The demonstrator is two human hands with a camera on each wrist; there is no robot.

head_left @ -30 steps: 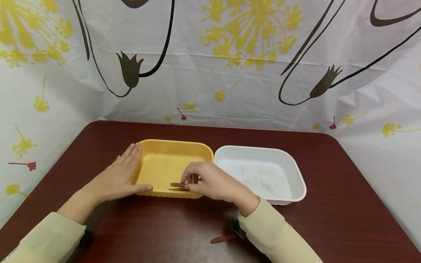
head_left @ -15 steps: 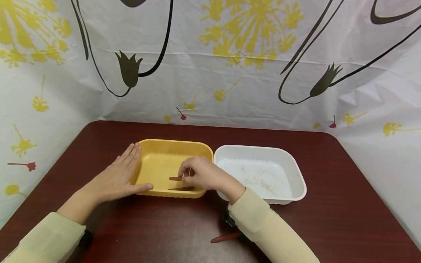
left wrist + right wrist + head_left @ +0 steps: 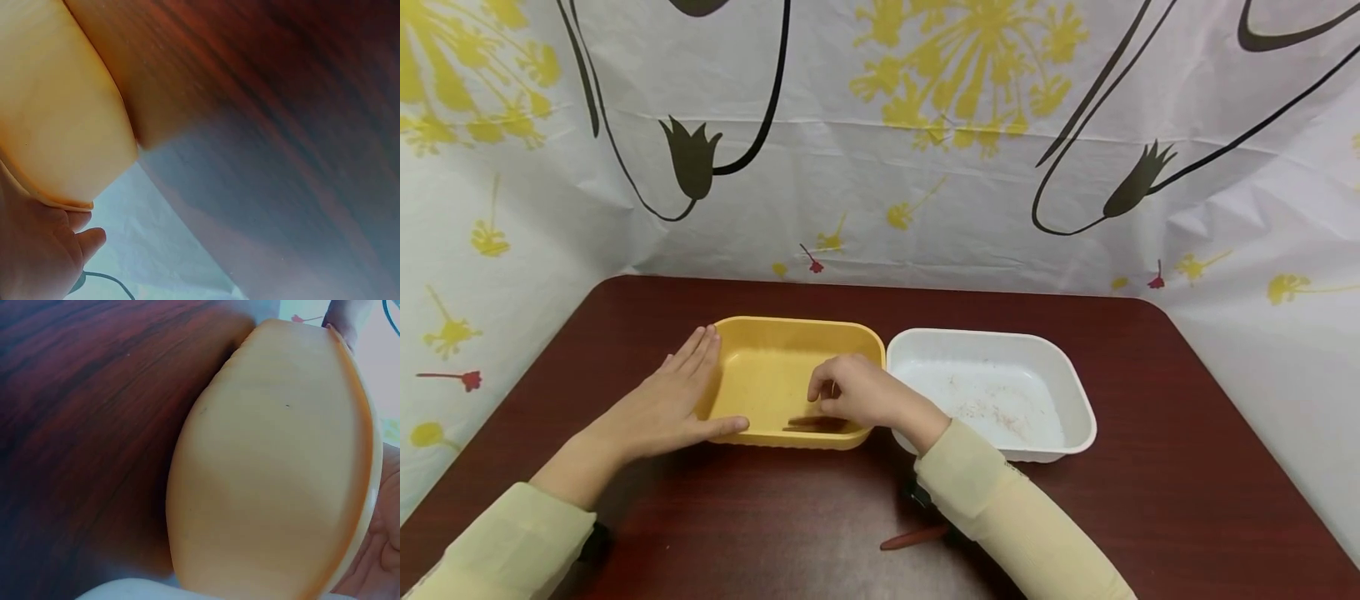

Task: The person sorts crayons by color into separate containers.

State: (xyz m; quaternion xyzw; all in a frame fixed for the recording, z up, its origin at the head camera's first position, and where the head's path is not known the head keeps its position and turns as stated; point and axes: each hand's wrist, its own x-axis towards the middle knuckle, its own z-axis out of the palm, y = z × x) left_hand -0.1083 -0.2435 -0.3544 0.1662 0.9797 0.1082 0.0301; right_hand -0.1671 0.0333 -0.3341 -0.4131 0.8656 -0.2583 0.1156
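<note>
My left hand (image 3: 681, 396) lies with straight fingers along the left end of the yellow tray (image 3: 790, 332), its thumb over the near rim. Inside the tray's right half is my right hand (image 3: 861, 390), fingers bent and thumb slightly apart, with nothing visible between them. Just below it, slim dark-brown tapered pieces (image 3: 816, 424) lie along the near inner wall. The right wrist view shows the tray's outer wall (image 3: 269, 456) and part of the palm (image 3: 387, 531). In the left wrist view the tray's side (image 3: 62, 106) hides most of the fingers.
A white tray (image 3: 1000, 337) with reddish specks on its floor stands right beside the yellow one. One reddish-brown tapered stick (image 3: 913, 537) lies on the dark red table (image 3: 760, 517), partly under the right forearm. Behind hangs a white patterned sheet (image 3: 880, 167).
My right hand rose slightly inside the yellow tray and let go of a reddish-brown stick, which now lies by the near wall. My left hand stayed at the tray's left end.
</note>
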